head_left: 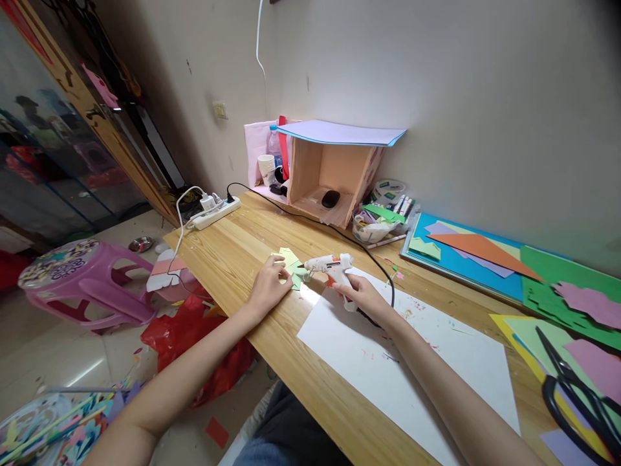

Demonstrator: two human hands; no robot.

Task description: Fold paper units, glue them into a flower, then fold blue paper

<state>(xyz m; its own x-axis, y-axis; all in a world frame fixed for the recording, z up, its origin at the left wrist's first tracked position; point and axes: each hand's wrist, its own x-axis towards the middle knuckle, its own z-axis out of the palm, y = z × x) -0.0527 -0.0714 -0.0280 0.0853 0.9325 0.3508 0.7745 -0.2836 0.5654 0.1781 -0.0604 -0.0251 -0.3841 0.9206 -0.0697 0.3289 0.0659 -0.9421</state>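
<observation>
Glue gun (pixel 337 266): smooth plastic. Green cut-outs (pixel 291 261): matt paper. Tabletop (pixel 220 249): grained wood, satin sheen. White sheet (pixel 344 353): smooth paper. Red bag (pixel 182 331): crinkled, glossy plastic. Scissors (pixel 564 371): metal blades, handles probably plastic.

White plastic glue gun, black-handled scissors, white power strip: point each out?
White plastic glue gun (pixel 338 269): head view, on its body.
Black-handled scissors (pixel 565 371): head view, near the pivot.
White power strip (pixel 220 213): head view, on its casing.

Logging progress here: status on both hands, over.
Right hand gripping glue gun. Left hand at green paper. Black cord curving past right hand.
</observation>
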